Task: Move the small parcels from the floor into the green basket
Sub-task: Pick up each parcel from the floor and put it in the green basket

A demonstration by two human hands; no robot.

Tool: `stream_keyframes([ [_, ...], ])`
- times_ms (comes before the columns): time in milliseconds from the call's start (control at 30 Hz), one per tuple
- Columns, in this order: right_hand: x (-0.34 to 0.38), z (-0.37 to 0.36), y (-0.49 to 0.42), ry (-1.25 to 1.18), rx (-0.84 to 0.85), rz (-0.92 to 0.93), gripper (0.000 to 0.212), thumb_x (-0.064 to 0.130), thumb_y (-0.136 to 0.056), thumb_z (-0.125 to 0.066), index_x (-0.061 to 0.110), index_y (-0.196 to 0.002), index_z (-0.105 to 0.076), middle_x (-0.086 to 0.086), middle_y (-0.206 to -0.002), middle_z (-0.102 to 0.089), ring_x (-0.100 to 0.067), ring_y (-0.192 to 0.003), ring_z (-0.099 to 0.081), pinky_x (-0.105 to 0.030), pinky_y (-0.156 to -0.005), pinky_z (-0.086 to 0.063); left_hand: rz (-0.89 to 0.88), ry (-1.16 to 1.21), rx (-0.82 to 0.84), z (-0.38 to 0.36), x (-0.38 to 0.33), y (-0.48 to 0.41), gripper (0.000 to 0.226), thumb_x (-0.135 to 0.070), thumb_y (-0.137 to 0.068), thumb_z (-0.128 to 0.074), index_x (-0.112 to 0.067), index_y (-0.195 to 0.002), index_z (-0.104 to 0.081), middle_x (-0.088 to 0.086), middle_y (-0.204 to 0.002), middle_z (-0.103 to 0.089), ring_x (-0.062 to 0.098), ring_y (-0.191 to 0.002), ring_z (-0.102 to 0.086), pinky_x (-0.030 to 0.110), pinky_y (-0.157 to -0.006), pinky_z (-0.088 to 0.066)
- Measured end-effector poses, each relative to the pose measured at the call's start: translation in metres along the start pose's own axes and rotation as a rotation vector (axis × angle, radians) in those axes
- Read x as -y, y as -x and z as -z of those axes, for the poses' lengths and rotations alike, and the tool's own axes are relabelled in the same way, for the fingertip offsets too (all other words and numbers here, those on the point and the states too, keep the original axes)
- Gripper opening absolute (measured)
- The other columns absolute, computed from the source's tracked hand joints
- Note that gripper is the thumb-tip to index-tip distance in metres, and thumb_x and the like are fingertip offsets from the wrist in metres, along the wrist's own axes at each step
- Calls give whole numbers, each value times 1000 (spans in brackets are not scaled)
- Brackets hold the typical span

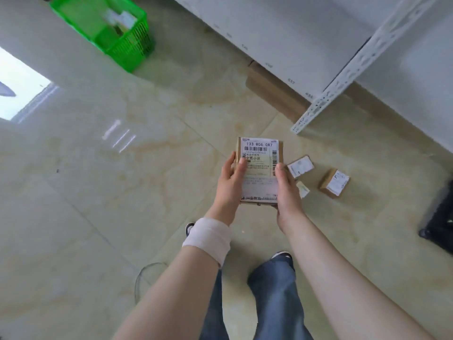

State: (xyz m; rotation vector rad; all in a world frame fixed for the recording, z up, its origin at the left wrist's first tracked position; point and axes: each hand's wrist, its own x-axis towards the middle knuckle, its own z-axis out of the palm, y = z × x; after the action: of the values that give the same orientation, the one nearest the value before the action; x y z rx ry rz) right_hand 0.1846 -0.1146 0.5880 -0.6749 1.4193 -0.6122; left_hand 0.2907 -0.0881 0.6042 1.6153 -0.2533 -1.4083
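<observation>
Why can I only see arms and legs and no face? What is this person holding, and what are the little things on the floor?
The camera sits on the person's head and looks down, so you see what they see: their own arms, jeans and shoes. The left hand and the right hand hold a small brown parcel with a white label between them. Three more little parcels lie on the shiny tiled floor to the right: parcel one, parcel two, and parcel three, partly hidden behind the right hand. Far away at the top left stands the green basket, which already has something inside. A white metal shelf stands on the right.
</observation>
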Motion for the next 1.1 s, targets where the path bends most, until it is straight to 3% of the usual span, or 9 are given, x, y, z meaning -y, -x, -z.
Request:
stream_keyframes([
  [100, 4, -91, -1, 80, 51, 1, 33, 44, -94, -43, 23, -112, -59, 1, -100, -70, -18, -90, -68, -31, -72, -56, 3, 85, -60, 81, -30, -18, 50, -37, -94, -45, -24, -141, -36, -4, -110, -60, 6, -89, -60, 33, -88, -50],
  [233, 5, -203, -12, 170, 143, 4, 24, 44, -94, -42, 29, -100, -61, -1, -102, -69, -21, -92, -67, -37, -80, -57, -23, 160, -142, 178, -63, -51, 51, -36, -94, -46, -24, -142, -35, 0, -115, -60, 8, -89, -60, 27, -81, -51],
  [333, 13, -272, -22, 228, 188, 5, 35, 45, -93, -44, 22, -112, -60, -4, -109, -69, -21, -94, -68, -31, -73, -58, -27, 213, -192, 234, -87, -73, 52, -37, -94, -46, -23, -142, -35, 3, -119, -60, 15, -98, -60, 33, -89, -50],
  [467, 35, -349, -40, 231, 203, -10, 35, 44, -93, -45, 21, -116, -57, -3, -106, -68, -16, -86, -68, -22, -58, -55, -26, 268, -220, 290, -132, -108, 51, -37, -94, -46, -23, -142, -36, -2, -111, -61, 7, -90, -60, 29, -88, -51],
  [600, 62, -431, -66, 248, 219, -5, 23, 40, -93, -47, 25, -101, -62, -3, -104, -69, -20, -92, -67, -31, -73, -55, -27, 305, -240, 342, -187, -148, 50, -37, -93, -47, -24, -141, -37, -7, -108, -62, 6, -92, -60, 28, -89, -49],
  [667, 75, -478, -80, 267, 249, -12, 20, 38, -94, -47, 25, -93, -62, -2, -99, -69, -21, -90, -66, -36, -80, -54, -23, 331, -273, 373, -214, -169, 51, -38, -93, -48, -24, -140, -38, -2, -116, -63, 10, -96, -61, 29, -89, -50],
  [833, 111, -603, -111, 306, 305, 6, 34, 42, -92, -48, 20, -116, -59, -4, -109, -68, -23, -98, -66, -37, -83, -54, -66, 385, -327, 459, -289, -224, 51, -36, -94, -47, -25, -142, -36, -1, -112, -61, 7, -89, -60, 26, -85, -50],
  [1100, 151, -818, -157, 289, 305, 15, 24, 35, -94, -48, 20, -109, -59, -9, -111, -66, -25, -98, -63, -47, -92, -51, -88, 411, -342, 618, -403, -327, 52, -31, -94, -47, -20, -143, -34, 3, -120, -59, 8, -95, -58, 13, -75, -49],
])
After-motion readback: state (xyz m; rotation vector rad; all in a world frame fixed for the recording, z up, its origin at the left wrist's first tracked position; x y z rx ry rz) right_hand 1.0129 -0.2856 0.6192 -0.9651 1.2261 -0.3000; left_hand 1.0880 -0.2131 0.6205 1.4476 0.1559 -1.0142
